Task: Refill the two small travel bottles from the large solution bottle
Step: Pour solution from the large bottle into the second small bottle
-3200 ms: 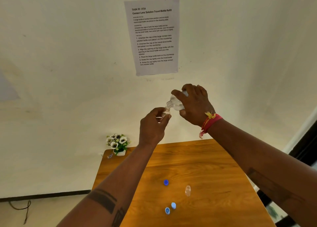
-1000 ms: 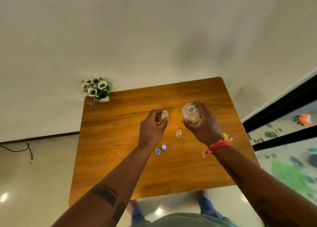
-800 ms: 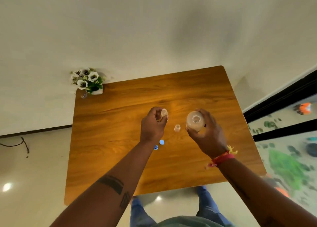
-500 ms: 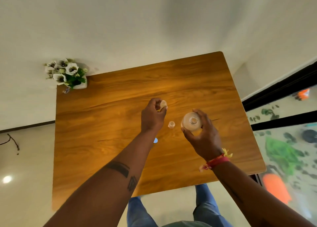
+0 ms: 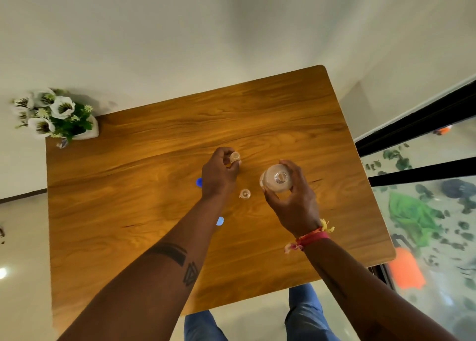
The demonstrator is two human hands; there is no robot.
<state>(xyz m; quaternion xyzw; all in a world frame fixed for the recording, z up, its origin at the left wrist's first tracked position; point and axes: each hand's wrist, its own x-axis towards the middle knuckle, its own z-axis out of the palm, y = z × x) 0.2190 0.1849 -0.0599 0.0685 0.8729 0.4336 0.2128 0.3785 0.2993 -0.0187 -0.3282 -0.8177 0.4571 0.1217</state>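
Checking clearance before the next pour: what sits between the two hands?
In the head view, the second small travel bottle stands uncapped on the table, between the left hand and right hand.

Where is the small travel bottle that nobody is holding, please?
In the head view, the free travel bottle stands on the table between the left hand and right hand.

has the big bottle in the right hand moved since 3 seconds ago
Yes. The large bottle, gripped by the right hand, came down from wall height to just above the table.
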